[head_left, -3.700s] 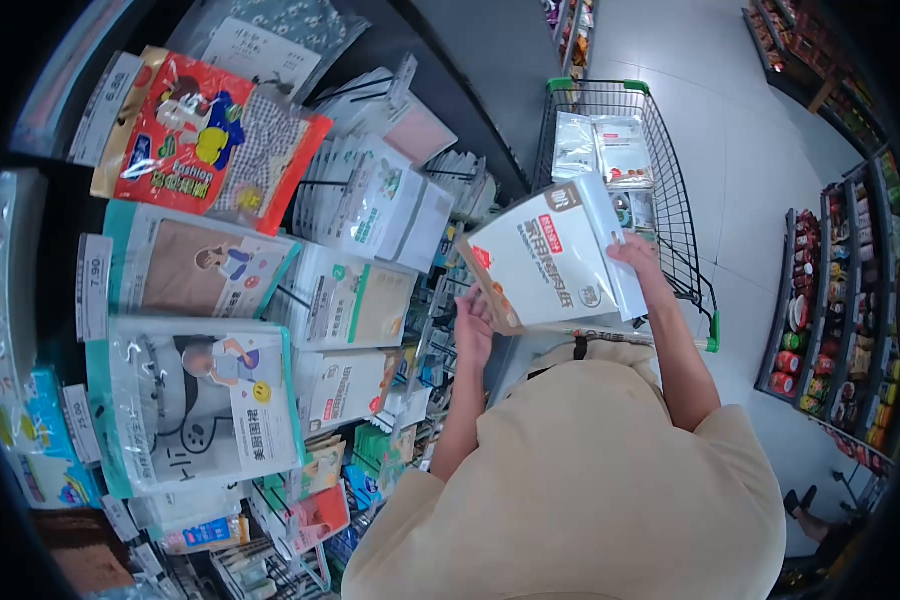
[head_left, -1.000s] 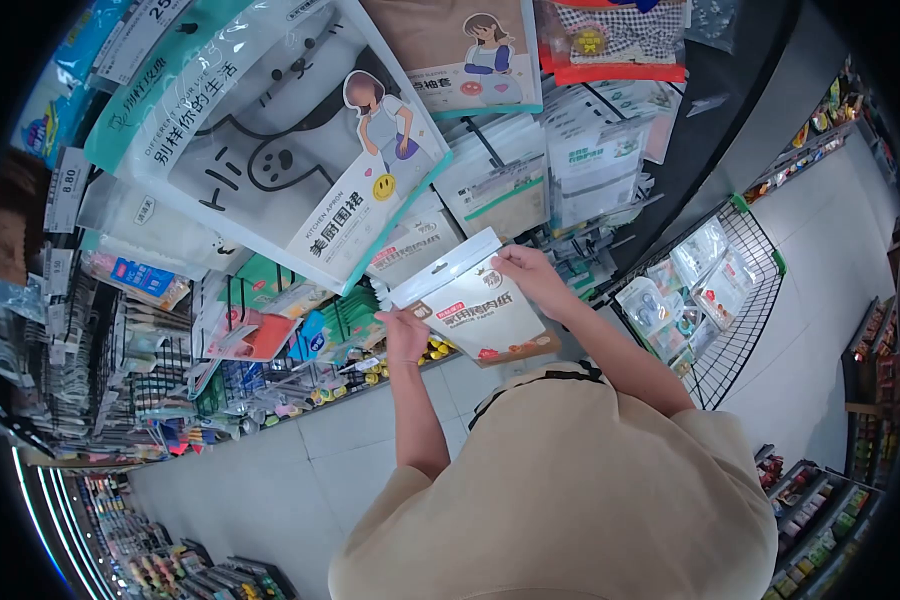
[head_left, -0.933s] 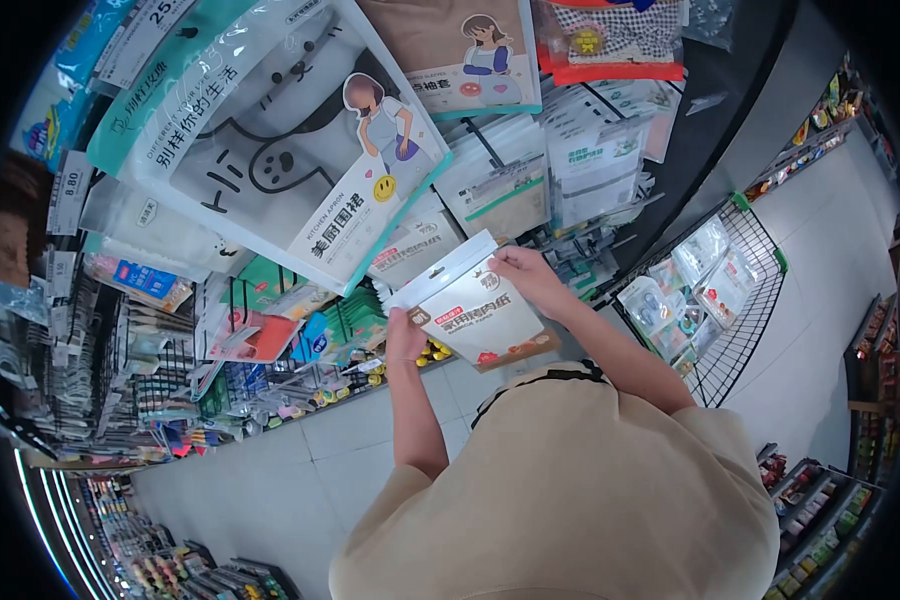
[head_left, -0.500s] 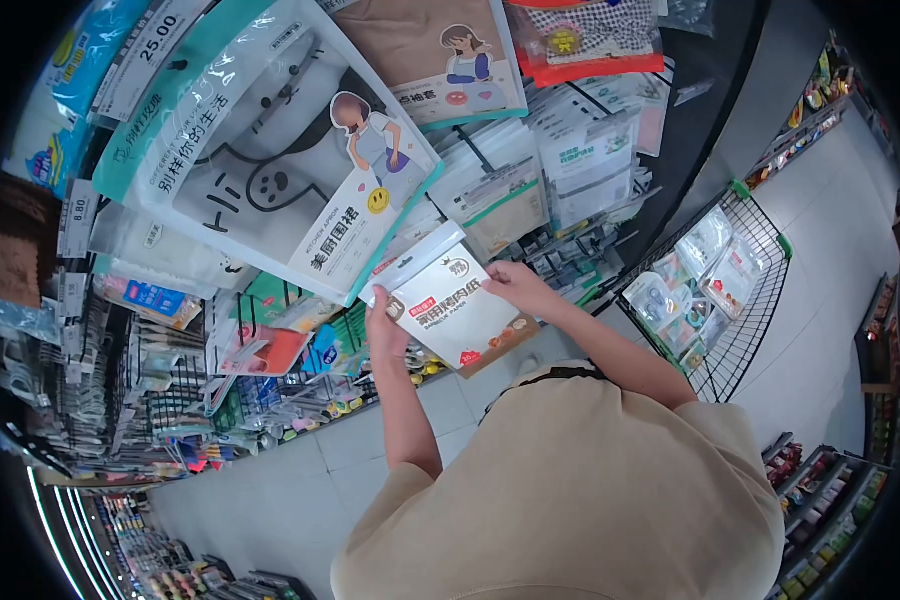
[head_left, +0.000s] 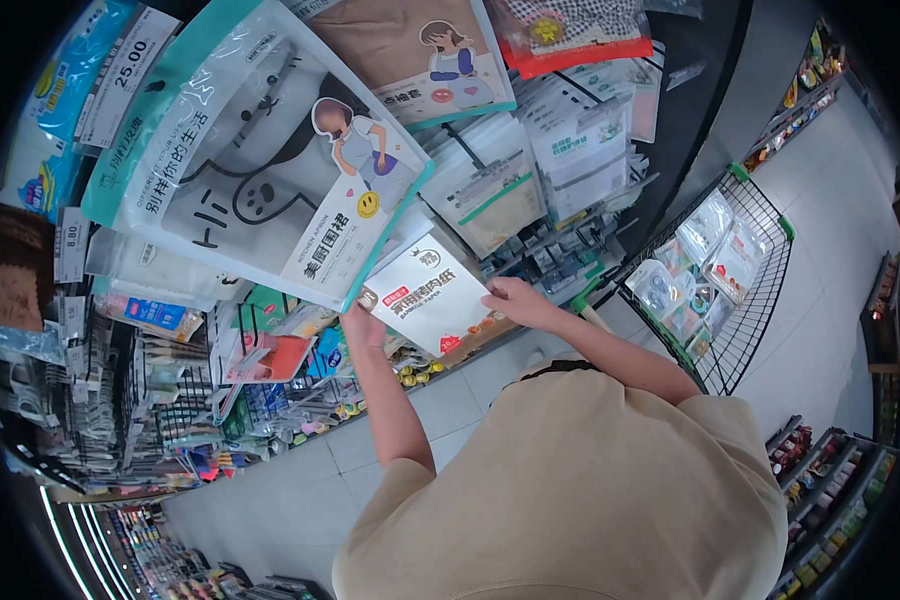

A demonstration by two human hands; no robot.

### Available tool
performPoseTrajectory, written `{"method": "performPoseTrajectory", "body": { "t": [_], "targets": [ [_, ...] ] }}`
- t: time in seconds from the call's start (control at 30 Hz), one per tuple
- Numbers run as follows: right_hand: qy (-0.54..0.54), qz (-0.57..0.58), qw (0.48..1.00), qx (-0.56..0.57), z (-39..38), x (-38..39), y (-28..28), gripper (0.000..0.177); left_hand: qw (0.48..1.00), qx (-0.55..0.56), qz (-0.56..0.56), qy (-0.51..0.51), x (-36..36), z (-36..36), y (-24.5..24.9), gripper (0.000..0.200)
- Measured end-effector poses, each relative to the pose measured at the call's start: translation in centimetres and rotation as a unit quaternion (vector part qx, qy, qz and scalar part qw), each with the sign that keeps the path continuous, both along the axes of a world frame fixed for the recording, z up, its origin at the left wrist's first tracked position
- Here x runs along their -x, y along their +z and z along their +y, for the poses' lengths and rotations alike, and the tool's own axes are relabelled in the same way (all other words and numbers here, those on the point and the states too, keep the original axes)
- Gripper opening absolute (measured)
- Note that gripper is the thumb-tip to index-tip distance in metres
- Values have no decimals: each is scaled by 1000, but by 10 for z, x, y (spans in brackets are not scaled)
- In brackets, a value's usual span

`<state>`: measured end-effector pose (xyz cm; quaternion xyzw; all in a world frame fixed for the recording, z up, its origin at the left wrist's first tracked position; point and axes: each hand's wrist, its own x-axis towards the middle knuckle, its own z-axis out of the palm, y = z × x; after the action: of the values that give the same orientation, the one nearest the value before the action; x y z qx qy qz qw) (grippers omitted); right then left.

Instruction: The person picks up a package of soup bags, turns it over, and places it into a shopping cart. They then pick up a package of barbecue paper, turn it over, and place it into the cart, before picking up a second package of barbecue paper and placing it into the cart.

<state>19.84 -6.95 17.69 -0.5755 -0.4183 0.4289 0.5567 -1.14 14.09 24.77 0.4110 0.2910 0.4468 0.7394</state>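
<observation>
A white and brown pack of barbecue paper [head_left: 440, 298] is held between my two hands in front of the hanging shelf goods. My left hand [head_left: 363, 327] is closed on its left edge, and the lower corner of a large kitchen apron bag [head_left: 260, 170] partly covers the fingertips. On the right edge, my right hand [head_left: 522, 302] pinches the same pack with thumb and fingers. The pack is tilted, with its printed front facing me. Its upper end lies close to hanging white packets [head_left: 488, 190].
A wire shopping cart [head_left: 745, 335] with several flat packs stands to the right. Price tags [head_left: 128, 70] and hooked goods fill the rack at left. A sleeve-cover bag [head_left: 425, 60] hangs at the top. Tiled floor [head_left: 300, 500] runs below, with more shelves [head_left: 830, 500] at lower right.
Both hands have shifted the barbecue paper pack slightly up and left toward the rack, so the apron bag now overlaps my left fingertips. The view has shifted a little.
</observation>
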Motion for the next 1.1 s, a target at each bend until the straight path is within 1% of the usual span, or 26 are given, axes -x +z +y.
{"method": "performPoseTrajectory", "body": {
  "t": [0.13, 0.3, 0.5, 0.57, 0.73, 0.9, 0.97, 1.1],
  "targets": [
    [4, 15, 1000, 7, 0, 0, -3, 24, 1000, 13, -7, -10, -4, 0, 7, 41],
    [-7, 21, 1000, 5, 0, -1, -5, 24, 1000, 23, 16, -6, -12, 0, 13, 40],
    [-17, 10, 1000, -3, -2, -4, -5, 25, 999, 39, 2, -36, -11, 11, 3, 41],
    [-13, 7, 1000, 15, -2, -5, -7, 28, 999, 41, 4, -33, -11, 11, 2, 41],
    [-10, -3, 1000, 14, -3, -5, -14, 26, 998, 48, -1, -33, -11, 9, 4, 42],
    [0, -26, 1000, 7, -5, -2, -22, 27, 999, 23, 18, -13, -6, 14, 4, 39],
    [28, -62, 997, 42, -7, -2, -24, 29, 999, 16, 30, -2, -4, 17, 5, 38],
    [68, -75, 992, 76, -3, 1, -50, 33, 998, 9, 53, 36, -1, 18, 6, 35]
  ]
}}
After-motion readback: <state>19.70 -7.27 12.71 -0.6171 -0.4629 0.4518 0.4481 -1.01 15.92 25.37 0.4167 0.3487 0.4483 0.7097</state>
